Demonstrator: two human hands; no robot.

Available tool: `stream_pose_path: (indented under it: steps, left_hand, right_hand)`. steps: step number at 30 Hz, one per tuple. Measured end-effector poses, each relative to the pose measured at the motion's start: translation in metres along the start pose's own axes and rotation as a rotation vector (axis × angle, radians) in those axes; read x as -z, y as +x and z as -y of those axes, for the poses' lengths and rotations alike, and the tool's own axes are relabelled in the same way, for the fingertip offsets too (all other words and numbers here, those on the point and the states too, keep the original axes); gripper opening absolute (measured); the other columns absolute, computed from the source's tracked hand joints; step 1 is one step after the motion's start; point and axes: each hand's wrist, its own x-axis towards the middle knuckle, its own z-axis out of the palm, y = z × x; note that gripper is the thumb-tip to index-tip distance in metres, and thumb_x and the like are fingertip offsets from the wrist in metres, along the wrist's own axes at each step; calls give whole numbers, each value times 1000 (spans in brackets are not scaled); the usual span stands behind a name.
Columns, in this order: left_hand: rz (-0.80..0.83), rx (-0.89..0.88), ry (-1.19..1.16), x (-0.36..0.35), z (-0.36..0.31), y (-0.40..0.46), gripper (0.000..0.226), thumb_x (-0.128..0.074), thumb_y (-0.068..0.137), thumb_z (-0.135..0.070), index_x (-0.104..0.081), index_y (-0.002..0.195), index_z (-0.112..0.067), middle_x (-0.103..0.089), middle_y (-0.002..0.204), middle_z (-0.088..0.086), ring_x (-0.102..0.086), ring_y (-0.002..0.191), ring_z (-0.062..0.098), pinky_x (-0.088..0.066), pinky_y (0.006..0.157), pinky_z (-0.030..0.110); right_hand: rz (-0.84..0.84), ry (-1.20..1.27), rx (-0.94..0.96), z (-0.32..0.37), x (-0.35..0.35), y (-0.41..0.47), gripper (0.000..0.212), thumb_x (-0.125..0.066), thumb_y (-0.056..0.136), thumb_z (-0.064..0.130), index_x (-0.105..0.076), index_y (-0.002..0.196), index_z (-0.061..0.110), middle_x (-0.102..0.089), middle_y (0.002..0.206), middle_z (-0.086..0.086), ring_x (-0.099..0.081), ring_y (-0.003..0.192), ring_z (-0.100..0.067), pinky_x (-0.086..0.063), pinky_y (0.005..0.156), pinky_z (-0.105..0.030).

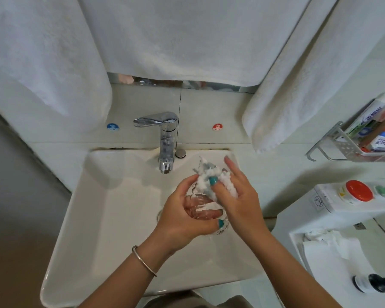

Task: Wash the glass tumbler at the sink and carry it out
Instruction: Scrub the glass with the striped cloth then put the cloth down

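Clear glass tumbler (200, 207) lying sideways over the white sink (93, 218), below the faucet (165, 138). Left hand (182, 216) cups it, fingers curled round its wall. Right hand (238, 192) pinches a white cloth (207, 181) against its mouth, thumb pressed in.

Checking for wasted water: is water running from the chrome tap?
No: no stream falls from the chrome tap into the white sink beside the clear glass tumbler.
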Motion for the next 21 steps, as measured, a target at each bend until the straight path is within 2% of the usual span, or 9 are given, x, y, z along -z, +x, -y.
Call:
stream_pose_path:
  steps: [2, 4, 6, 9, 11, 13, 15, 18, 21]
  left_hand:
    - [-3, -14, 8, 1, -1, -3, 87, -75, 63, 22, -48, 129, -28, -75, 98, 0, -74, 86, 23, -60, 72, 34]
    - [-6, -23, 9, 1, -2, -2, 86, -74, 62, 24, -50, 125, -30, -75, 97, -6, -74, 86, 19, -59, 69, 29]
    - [-8, -36, 8, 1, -3, 0, 85, -73, 62, 26, -52, 124, -28, -75, 98, -6, -73, 89, 16, -58, 68, 27]
    - [-17, -28, 7, 0, -6, 4, 87, -74, 60, 26, -50, 127, -24, -72, 101, -9, -71, 89, 6, -57, 64, 23]
    - [-3, -49, 17, -2, -5, 6, 86, -75, 60, 25, -50, 128, -22, -71, 105, -2, -72, 91, 11, -58, 67, 26]
    - [6, -67, 5, -5, -5, 6, 83, -73, 61, 25, -53, 126, -23, -72, 105, 8, -73, 92, 23, -60, 73, 34]
    - [-11, -76, -12, -4, -6, 8, 83, -73, 61, 26, -53, 125, -24, -74, 103, 4, -73, 92, 23, -60, 73, 34]
    - [-28, -82, -7, -1, -5, 9, 88, -75, 59, 25, -51, 129, -23, -73, 104, -3, -72, 93, 17, -58, 70, 29]
    - [-15, -66, -29, -4, -5, 7, 83, -73, 63, 25, -53, 126, -26, -74, 100, -1, -73, 88, 24, -60, 71, 33]
  right_hand:
    - [-13, -14, 66, 3, 2, -3, 30, -64, 91, 16, -62, 112, 37, -29, 152, 25, -43, 130, 5, -47, 95, -14]
    - [54, 26, 128, 0, 6, -8, 41, -59, 94, 9, -57, 126, 35, -23, 154, 26, -36, 135, 6, -49, 92, -14]
    - [132, -49, 198, -3, 8, -10, 46, -56, 92, 14, -54, 131, 38, -29, 154, 22, -34, 138, 3, -45, 100, -18]
    - [202, -217, 316, -4, 5, -13, 35, -55, 90, 37, -62, 124, 38, -44, 145, 21, -34, 141, -5, -34, 113, -30]
    - [149, -206, 333, -5, 6, -6, 30, -55, 90, 38, -64, 119, 39, -51, 136, 27, -42, 135, -5, -38, 111, -33]
    - [18, -92, 231, -4, 7, 4, 26, -58, 88, 33, -67, 111, 42, -57, 123, 35, -53, 124, 0, -48, 103, -35]
    - [-26, -92, 192, -2, 4, 4, 26, -59, 88, 31, -68, 111, 38, -57, 124, 32, -54, 121, 2, -48, 102, -32]
    - [60, -240, 385, -6, 2, -3, 29, -57, 90, 34, -66, 118, 35, -54, 133, 24, -47, 130, -2, -38, 109, -23]
    - [-22, -84, 196, -11, 8, 5, 27, -60, 87, 35, -66, 112, 46, -61, 123, 28, -58, 120, -5, -51, 98, -27]
